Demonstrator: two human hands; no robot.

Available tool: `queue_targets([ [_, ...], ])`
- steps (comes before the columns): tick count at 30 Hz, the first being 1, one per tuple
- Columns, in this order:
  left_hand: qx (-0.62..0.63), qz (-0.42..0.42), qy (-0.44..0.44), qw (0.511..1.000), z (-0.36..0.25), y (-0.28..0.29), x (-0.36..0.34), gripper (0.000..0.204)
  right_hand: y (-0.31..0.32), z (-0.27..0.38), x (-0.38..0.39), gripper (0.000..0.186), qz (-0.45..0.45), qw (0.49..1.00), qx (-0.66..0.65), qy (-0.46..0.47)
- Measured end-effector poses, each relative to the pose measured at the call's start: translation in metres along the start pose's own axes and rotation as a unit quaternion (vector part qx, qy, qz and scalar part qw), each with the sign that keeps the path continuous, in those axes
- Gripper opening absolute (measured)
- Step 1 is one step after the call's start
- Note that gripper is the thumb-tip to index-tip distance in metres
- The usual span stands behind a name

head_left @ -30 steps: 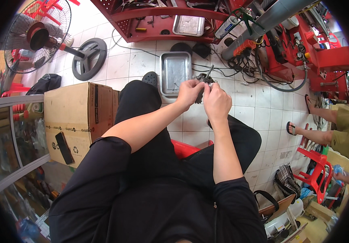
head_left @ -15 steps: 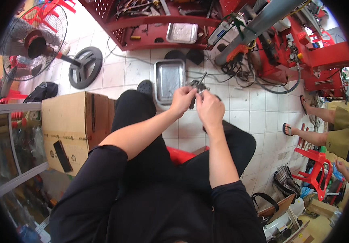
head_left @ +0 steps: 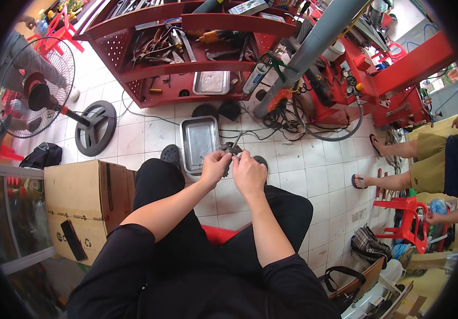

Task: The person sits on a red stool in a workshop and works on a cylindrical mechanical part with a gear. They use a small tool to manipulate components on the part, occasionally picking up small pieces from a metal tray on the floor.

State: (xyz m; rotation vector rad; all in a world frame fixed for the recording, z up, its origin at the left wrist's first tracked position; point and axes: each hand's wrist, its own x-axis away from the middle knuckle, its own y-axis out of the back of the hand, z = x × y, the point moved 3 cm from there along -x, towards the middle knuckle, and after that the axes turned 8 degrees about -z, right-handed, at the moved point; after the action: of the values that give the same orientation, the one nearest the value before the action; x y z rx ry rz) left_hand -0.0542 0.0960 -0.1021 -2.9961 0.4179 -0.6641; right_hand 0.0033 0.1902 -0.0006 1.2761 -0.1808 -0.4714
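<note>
My left hand (head_left: 214, 167) and my right hand (head_left: 249, 173) meet above the floor between my knees. Both have their fingers closed on a small dark metal machine part (head_left: 232, 147) with an uneven outline. A thin rod sticks up from its far side. The left fingers pinch its left side, and the right fingertips press on it from the right. My fingers cover much of the part, so its exact kind does not show. Just beyond my left hand, a shallow metal tray (head_left: 184, 145) lies on the tiles.
A red tool cart (head_left: 152, 74) holding pliers and other tools stands ahead. At left are a fan (head_left: 36, 95) and a cardboard box (head_left: 75, 183) with a phone (head_left: 73, 240) on it. Cables and red machinery (head_left: 340, 101) lie ahead right. Another person (head_left: 426, 159) is at right, near a red stool (head_left: 407, 220).
My view has tilted up, showing more of the tool cart, and the scene sits lower and further left. Both hands stay on the metal part. The other person's arm has shifted slightly.
</note>
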Motion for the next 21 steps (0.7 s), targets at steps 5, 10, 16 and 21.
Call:
queue_targets([
  [5,-0.018,-0.007,-0.016,1.0,0.002,0.0,-0.001,0.019,-0.005,-0.004,0.001,0.03,-0.009,1.0,-0.009,-0.014],
  [10,0.027,-0.021,-0.01,0.999,0.0,-0.001,0.001,0.023,0.005,0.0,0.001,0.029,-0.027,0.999,-0.024,-0.016],
  [16,-0.025,-0.006,-0.026,0.999,-0.003,0.002,0.004,0.019,-0.003,-0.002,0.003,0.028,-0.028,0.999,-0.026,0.004],
  [21,-0.025,-0.029,-0.038,0.999,-0.007,-0.001,0.007,0.023,-0.004,0.0,0.002,0.032,0.018,0.999,-0.02,-0.037],
])
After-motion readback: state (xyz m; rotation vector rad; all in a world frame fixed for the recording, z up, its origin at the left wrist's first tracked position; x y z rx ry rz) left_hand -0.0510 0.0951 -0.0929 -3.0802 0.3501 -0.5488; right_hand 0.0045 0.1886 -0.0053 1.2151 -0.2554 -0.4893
